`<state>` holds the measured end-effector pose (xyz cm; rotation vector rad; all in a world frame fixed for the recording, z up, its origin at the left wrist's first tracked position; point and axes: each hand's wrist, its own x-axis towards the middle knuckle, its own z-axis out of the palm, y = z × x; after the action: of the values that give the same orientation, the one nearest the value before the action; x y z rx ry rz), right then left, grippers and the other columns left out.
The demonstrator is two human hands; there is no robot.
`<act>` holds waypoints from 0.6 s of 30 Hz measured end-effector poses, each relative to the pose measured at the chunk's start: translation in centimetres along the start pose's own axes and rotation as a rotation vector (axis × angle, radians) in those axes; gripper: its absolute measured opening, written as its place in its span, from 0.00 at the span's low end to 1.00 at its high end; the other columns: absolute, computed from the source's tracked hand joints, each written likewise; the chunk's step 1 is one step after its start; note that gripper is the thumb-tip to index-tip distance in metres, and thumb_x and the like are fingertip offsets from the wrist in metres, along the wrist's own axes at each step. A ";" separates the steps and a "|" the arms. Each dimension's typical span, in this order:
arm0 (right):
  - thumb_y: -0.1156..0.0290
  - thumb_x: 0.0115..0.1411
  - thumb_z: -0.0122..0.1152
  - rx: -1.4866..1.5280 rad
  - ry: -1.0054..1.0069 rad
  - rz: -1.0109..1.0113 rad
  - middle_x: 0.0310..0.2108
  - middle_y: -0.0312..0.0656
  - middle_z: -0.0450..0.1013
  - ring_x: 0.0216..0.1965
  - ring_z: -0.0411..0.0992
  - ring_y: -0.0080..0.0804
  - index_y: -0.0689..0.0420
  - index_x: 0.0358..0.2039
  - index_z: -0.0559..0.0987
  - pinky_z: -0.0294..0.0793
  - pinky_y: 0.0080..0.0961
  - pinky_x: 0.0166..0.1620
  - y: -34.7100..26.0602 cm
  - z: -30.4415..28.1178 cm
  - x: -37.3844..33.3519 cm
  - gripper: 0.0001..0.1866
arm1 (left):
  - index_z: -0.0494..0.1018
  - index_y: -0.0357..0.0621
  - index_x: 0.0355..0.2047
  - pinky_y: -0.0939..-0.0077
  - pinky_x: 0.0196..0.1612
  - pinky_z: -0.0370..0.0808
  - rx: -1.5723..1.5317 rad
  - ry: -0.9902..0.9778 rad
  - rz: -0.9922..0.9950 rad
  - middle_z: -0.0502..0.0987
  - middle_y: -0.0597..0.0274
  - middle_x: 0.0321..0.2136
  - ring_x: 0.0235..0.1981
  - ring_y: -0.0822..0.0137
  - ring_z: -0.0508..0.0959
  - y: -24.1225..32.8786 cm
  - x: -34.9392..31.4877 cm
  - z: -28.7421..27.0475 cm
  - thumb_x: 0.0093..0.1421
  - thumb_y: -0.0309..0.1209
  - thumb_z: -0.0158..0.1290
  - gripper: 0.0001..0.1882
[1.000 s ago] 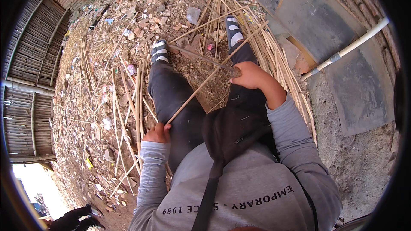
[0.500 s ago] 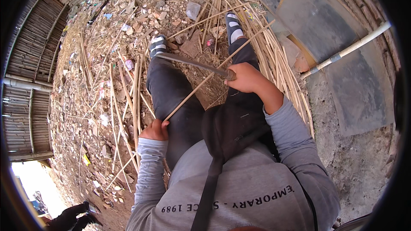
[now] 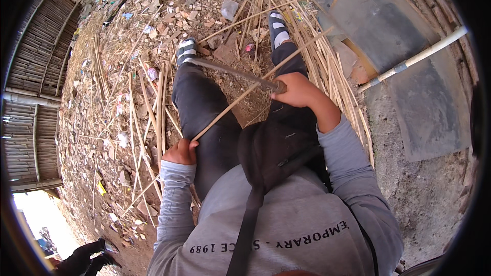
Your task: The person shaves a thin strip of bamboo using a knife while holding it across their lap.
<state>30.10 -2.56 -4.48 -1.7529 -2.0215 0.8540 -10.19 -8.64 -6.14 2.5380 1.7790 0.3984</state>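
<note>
My left hand [image 3: 180, 152], beside my left thigh, is closed around the near end of a thin bamboo strip [image 3: 225, 112]. The strip slants up and to the right across my lap, past my right knee. My right hand [image 3: 300, 91] grips the handle of a machete [image 3: 225, 71] above my right thigh. Its long blade, slightly blurred, points left toward my left foot and crosses the strip close to the handle. Whether blade and strip touch there I cannot tell.
Split bamboo strips [image 3: 335, 89] lie in a long bundle beside my right leg, with more strips [image 3: 162, 102] left of my left leg. Rubble and litter [image 3: 123, 36] cover the ground. Dark sheets [image 3: 429, 107] and a pale pole [image 3: 409, 62] are at right; another person's legs [image 3: 87, 258] show lower left.
The right hand and machete have shifted slightly right, and the blade has become more blurred. The left hand has moved slightly left and up, still holding the strip.
</note>
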 end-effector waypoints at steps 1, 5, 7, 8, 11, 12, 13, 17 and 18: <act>0.57 0.52 0.71 0.037 -0.002 0.125 0.28 0.54 0.78 0.34 0.77 0.54 0.60 0.33 0.81 0.73 0.43 0.39 0.6 -0.7 0.4 0.19 | 0.70 0.46 0.28 0.52 0.24 0.74 -0.014 0.003 -0.006 0.77 0.51 0.21 0.22 0.46 0.79 0.2 0.4 -0.1 0.68 0.45 0.52 0.18; 0.58 0.52 0.70 0.153 0.139 0.187 0.29 0.53 0.78 0.33 0.77 0.52 0.61 0.35 0.81 0.74 0.41 0.39 3.5 -1.2 1.0 0.18 | 0.70 0.46 0.28 0.52 0.25 0.75 0.010 -0.013 -0.030 0.77 0.51 0.21 0.22 0.45 0.79 0.8 0.7 -0.3 0.68 0.45 0.52 0.17; 0.58 0.53 0.70 0.053 0.130 0.173 0.29 0.53 0.78 0.34 0.77 0.53 0.60 0.36 0.81 0.75 0.41 0.40 2.0 -0.8 0.8 0.18 | 0.71 0.47 0.29 0.51 0.25 0.75 0.034 -0.033 -0.066 0.77 0.51 0.21 0.22 0.45 0.79 0.8 0.3 -0.3 0.67 0.46 0.52 0.17; 0.58 0.53 0.70 0.050 0.125 0.174 0.29 0.53 0.78 0.34 0.77 0.53 0.60 0.36 0.81 0.75 0.41 0.40 1.2 -0.3 0.7 0.18 | 0.71 0.47 0.29 0.51 0.25 0.75 0.030 -0.035 -0.069 0.77 0.51 0.21 0.22 0.45 0.79 1.0 0.3 -0.4 0.67 0.46 0.52 0.17; 0.60 0.52 0.71 -0.006 0.009 0.010 0.24 0.51 0.75 0.29 0.76 0.50 0.60 0.30 0.80 0.73 0.40 0.36 -0.6 1.6 0.1 0.16 | 0.71 0.47 0.29 0.51 0.25 0.75 0.013 -0.041 -0.062 0.77 0.51 0.21 0.22 0.45 0.79 0.8 0.4 -0.6 0.67 0.47 0.52 0.18; 0.60 0.52 0.71 -0.007 0.005 0.002 0.24 0.51 0.75 0.29 0.76 0.50 0.60 0.30 0.80 0.73 0.40 0.36 -0.7 1.2 0.2 0.16 | 0.71 0.47 0.29 0.51 0.25 0.75 0.015 -0.039 -0.070 0.77 0.51 0.21 0.22 0.45 0.79 0.5 0.2 -0.3 0.67 0.47 0.52 0.18; 0.59 0.52 0.71 -0.004 -0.017 0.031 0.26 0.52 0.77 0.31 0.77 0.53 0.61 0.31 0.80 0.73 0.42 0.38 -0.5 0.4 0.3 0.17 | 0.71 0.47 0.29 0.51 0.25 0.75 -0.015 -0.001 -0.054 0.77 0.51 0.21 0.22 0.45 0.79 0.3 0.1 0.2 0.67 0.47 0.52 0.18; 0.59 0.52 0.70 0.107 0.121 0.185 0.28 0.54 0.77 0.33 0.77 0.52 0.62 0.33 0.81 0.73 0.42 0.39 3.2 -1.2 0.9 0.18 | 0.71 0.46 0.28 0.52 0.25 0.74 -0.014 0.046 -0.004 0.76 0.51 0.20 0.21 0.45 0.78 0.6 0.7 0.0 0.68 0.47 0.51 0.19; 0.60 0.52 0.70 0.148 0.140 0.226 0.28 0.55 0.77 0.34 0.77 0.53 0.62 0.33 0.81 0.74 0.42 0.40 3.0 -1.3 0.9 0.18 | 0.70 0.46 0.28 0.52 0.24 0.74 0.007 0.037 0.004 0.76 0.51 0.20 0.21 0.45 0.78 0.7 0.4 0.0 0.69 0.47 0.50 0.19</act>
<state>33.07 -1.22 -5.52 -1.9231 -1.6509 0.8946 -9.38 -8.49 -5.92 2.5555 1.7916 0.4420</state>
